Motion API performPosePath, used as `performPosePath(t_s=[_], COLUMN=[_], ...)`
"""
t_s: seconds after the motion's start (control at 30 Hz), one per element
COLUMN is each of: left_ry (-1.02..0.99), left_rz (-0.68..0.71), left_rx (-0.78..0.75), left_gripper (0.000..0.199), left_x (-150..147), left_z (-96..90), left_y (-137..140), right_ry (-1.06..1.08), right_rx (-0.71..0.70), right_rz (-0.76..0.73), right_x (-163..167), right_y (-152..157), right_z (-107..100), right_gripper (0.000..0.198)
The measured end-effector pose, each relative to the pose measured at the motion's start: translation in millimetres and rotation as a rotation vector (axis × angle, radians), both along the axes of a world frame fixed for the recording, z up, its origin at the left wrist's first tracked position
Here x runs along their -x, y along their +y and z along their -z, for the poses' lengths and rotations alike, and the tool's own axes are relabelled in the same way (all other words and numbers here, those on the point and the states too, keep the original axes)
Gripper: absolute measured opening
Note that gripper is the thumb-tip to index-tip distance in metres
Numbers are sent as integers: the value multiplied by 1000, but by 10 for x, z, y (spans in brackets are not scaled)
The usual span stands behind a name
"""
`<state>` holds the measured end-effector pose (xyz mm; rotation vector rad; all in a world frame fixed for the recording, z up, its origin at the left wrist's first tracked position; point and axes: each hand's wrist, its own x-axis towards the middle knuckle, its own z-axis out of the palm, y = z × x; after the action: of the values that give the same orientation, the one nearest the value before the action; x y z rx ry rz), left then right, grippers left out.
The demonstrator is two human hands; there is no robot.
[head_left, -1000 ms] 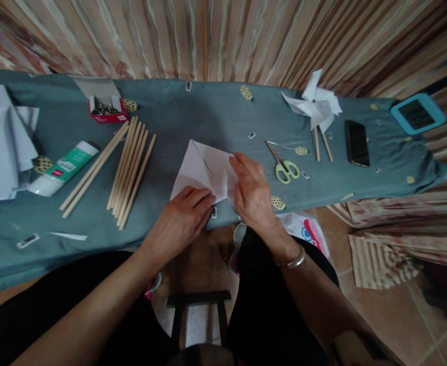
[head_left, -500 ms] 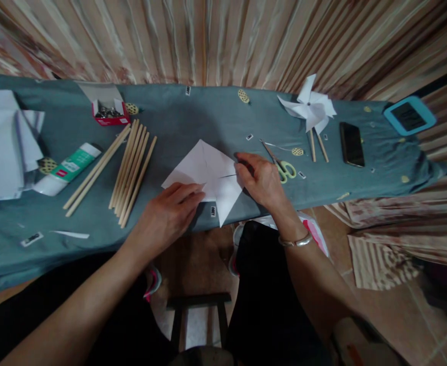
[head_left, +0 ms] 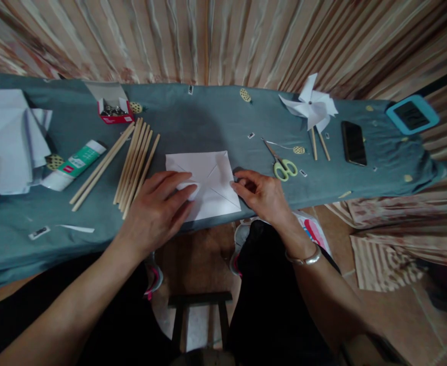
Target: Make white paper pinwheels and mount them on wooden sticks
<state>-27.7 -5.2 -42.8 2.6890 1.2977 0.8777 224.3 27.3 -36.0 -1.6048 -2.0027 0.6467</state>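
Observation:
A square white sheet of paper (head_left: 217,170) lies near the table's front edge, with slits running in from its corners toward the middle. My left hand (head_left: 162,206) is over its left part, fingers closed on a curled-up corner. Part of that side is hidden beneath the hand. At the right edge of the sheet is my right hand (head_left: 263,195); its thumb tip touches the edge, and a gap shows between thumb and curled index finger. Scissors with light green handles (head_left: 283,169) lie beyond my right hand, and several wooden sticks (head_left: 135,165) lie beyond my left.
Left stand a stack of white paper (head_left: 2,137), a green and white glue tube (head_left: 74,165) and a red box of metal pins (head_left: 115,114). Right are a paper pinwheel (head_left: 310,104), a phone (head_left: 354,142) and a blue-framed device (head_left: 413,114). A curtain (head_left: 192,40) hangs behind.
The sheet has turned, so its straight edge now faces the front rather than a point. My left hand has a corner curled up. My right fingers have come off the slit corner to the right edge.

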Motion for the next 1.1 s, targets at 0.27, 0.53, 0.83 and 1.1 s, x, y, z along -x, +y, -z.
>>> performPosePath(t_s=[0.27,0.53,0.83,1.1], left_ry=[91,149,77,86], left_rz=[132,141,130,139], left_rx=[50,40,44,93], left_gripper=[17,17,17,18], left_x=[-285,-256,-205,-215], left_z=[47,15,21,-1], left_y=[-198,-207,-261,-279], right_ry=[7,47,296,361], right_rx=[-160,-102,195,210], right_rz=[-288,-378,-363,-388], right_x=[-25,-118,-179,-80], right_y=[-15,-4,-49,-50], right_z=[16,58,0,-49], right_gripper=[30,39,33,8])
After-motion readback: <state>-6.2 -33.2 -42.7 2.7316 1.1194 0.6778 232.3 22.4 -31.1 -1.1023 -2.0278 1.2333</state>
